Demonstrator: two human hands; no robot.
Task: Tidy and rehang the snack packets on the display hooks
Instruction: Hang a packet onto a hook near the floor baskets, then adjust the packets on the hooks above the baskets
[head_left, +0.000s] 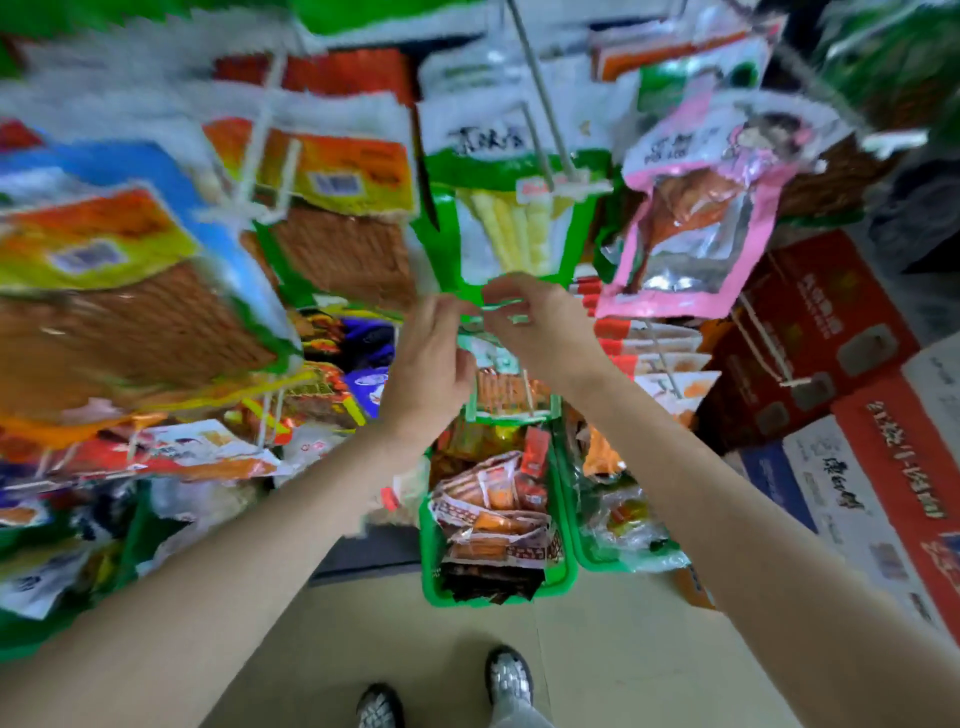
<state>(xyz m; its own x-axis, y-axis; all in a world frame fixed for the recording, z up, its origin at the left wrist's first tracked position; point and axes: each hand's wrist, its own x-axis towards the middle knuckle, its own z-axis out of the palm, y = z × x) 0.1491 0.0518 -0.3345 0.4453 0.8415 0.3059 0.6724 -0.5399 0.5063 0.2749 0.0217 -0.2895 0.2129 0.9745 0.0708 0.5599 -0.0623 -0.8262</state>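
Both hands met at centre, below a hanging green packet (506, 228) of pale sticks. The left hand (431, 364) and right hand (530, 322) each curled their fingers onto the top edge of a green-and-white packet (493, 353). This packet hung above the green basket (431, 561) of loose snacks; motion blur hid the exact grip.
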